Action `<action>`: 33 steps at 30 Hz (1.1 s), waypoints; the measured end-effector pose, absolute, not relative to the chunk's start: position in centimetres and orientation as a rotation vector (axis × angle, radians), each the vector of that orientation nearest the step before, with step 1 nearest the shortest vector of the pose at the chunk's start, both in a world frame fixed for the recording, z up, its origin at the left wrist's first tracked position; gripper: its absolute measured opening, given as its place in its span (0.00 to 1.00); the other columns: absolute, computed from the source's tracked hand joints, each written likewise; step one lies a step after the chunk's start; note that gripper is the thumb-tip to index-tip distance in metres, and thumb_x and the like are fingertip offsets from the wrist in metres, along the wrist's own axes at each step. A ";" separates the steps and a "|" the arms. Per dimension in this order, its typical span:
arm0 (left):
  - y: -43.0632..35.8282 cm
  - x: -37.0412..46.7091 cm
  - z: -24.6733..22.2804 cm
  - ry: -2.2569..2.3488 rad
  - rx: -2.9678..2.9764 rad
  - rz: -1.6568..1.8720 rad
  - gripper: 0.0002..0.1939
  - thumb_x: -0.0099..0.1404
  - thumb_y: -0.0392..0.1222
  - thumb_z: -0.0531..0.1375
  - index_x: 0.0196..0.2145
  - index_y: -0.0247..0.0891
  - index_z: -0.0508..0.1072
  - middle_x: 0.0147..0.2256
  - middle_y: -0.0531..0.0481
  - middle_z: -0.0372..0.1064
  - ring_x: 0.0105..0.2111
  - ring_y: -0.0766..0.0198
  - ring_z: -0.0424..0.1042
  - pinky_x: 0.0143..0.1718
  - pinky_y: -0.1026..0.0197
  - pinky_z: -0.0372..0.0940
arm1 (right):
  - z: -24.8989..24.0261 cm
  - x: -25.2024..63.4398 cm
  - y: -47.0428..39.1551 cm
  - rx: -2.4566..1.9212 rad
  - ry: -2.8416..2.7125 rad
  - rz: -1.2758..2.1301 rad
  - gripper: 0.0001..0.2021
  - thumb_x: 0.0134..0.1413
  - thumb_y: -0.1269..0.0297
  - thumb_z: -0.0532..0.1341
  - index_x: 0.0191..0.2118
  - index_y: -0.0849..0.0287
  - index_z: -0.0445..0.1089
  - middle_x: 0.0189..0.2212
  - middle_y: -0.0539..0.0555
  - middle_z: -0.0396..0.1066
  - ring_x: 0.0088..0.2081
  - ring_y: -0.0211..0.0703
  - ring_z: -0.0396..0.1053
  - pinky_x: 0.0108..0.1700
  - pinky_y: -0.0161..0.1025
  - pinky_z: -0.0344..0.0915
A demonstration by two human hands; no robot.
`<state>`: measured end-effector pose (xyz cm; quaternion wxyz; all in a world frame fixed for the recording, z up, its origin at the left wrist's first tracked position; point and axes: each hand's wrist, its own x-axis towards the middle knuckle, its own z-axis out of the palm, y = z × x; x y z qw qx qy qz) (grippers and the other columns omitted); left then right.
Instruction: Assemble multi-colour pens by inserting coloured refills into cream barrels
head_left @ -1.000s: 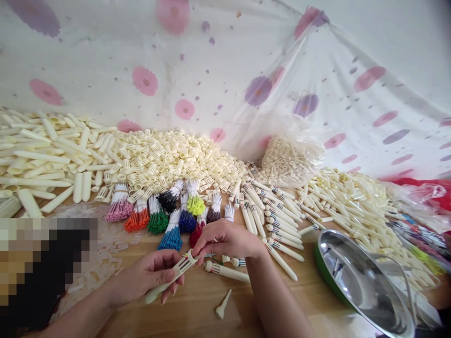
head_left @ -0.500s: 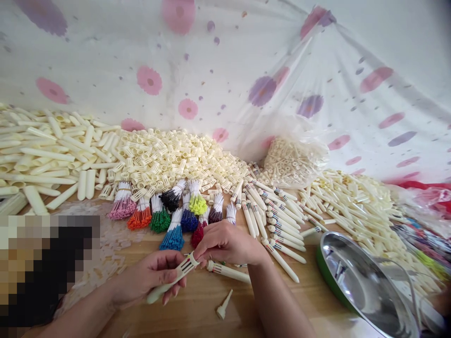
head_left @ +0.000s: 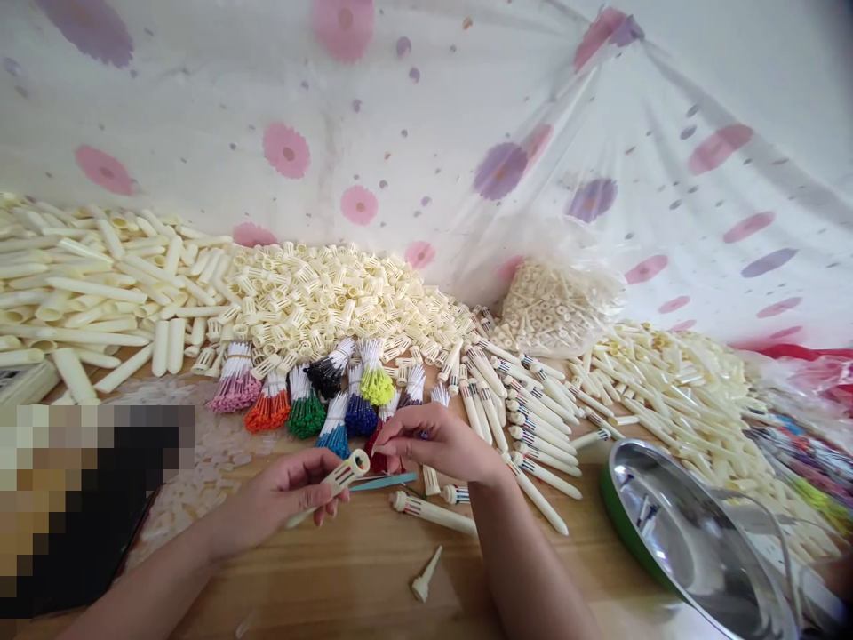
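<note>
My left hand is closed round a cream multicolour pen barrel. The barrel is tilted, its slotted open end up to the right and some colour showing inside. To its right, apart from it, my right hand bends down with thumb and fingers pinched together. Whatever that pinch holds is too small to make out. Just behind these fingers lies a red refill bundle, partly covered. A light-blue strip and a slotted cream pen lie below the right hand. A small cream cone-shaped piece rests nearer me.
Behind the hands stand several coloured refill bundles. Heaped beyond are slotted collars, with long barrels leftward. Rows of pens lie to the right, beside a green-sided metal bowl. A clear bag holds small parts.
My right hand has drawn back from the barrel's open end, slightly right and up. My left hand has shifted a little left, turning the barrel's opening more into view.
</note>
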<state>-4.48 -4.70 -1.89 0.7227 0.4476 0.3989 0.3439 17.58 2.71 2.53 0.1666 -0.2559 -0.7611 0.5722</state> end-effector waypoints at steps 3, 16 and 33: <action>-4.2 -5.8 -1.7 1.041 1.166 0.815 0.11 0.57 0.48 0.63 0.34 0.39 0.77 0.31 0.50 0.75 0.31 0.62 0.70 0.34 0.63 0.64 | 2.4 17.5 2.4 -0.887 -2.404 1.357 0.09 0.58 0.60 0.56 0.36 0.61 0.69 0.27 0.50 0.71 0.27 0.34 0.67 0.31 0.31 0.64; -3.3 -7.2 -3.1 1.007 1.467 1.085 0.04 0.52 0.39 0.66 0.28 0.43 0.76 0.32 0.49 0.69 0.35 0.58 0.67 0.39 0.60 0.61 | -2.3 15.8 -0.3 -0.827 -3.089 0.096 0.02 0.57 0.72 0.56 0.35 0.61 0.65 0.35 0.54 0.67 0.36 0.45 0.63 0.38 0.40 0.61; -3.9 -8.3 -2.8 1.031 1.599 0.748 0.15 0.63 0.43 0.56 0.47 0.49 0.74 0.39 0.51 0.76 0.40 0.54 0.70 0.43 0.59 0.61 | 4.4 17.3 1.2 -0.503 -2.492 0.417 0.05 0.61 0.66 0.55 0.41 0.58 0.65 0.36 0.53 0.72 0.36 0.38 0.67 0.37 0.36 0.63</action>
